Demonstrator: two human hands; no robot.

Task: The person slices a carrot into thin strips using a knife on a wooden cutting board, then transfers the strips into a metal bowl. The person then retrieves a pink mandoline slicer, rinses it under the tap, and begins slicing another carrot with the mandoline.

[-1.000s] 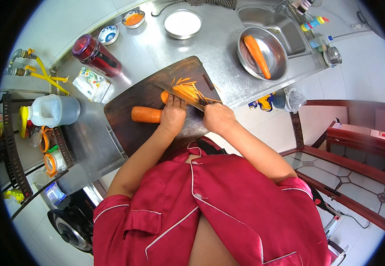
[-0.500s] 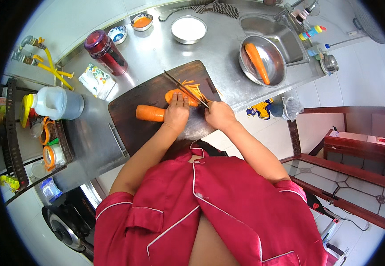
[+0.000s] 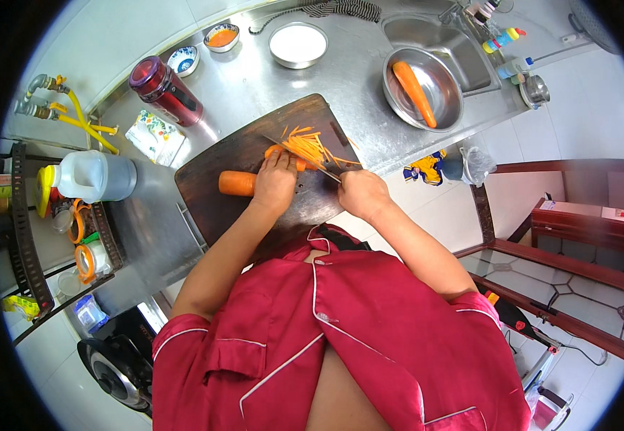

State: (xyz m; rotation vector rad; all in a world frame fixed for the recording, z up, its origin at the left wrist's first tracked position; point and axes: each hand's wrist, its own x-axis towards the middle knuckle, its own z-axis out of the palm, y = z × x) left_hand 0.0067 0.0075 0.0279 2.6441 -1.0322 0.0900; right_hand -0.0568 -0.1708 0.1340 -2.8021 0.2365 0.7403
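My right hand (image 3: 364, 194) is closed round the handle of a kitchen knife (image 3: 320, 168), whose blade slants up and left across the sliced carrot. With fingertips pressed down, my left hand (image 3: 276, 183) holds the sliced carrot (image 3: 272, 152) against the dark wooden cutting board (image 3: 218, 219). The blade lies just beyond those fingertips. Thin carrot strips (image 3: 306, 146) are heaped on the far side of the blade, a few straying toward the board's right edge. A thick carrot piece (image 3: 236, 183) lies left of my left hand.
Beyond the board stand a white-filled bowl (image 3: 297, 44), a small bowl with orange contents (image 3: 222, 37) and a blue-patterned bowl (image 3: 183, 62). A red flask (image 3: 165, 91) stands at the left. On the right, a metal bowl (image 3: 441, 115) holds a whole carrot (image 3: 414, 93) beside the sink (image 3: 463, 61).
The heap of strips has grown and spread on the far side of the blade. My left hand has shifted slightly left, and the view has turned a little.
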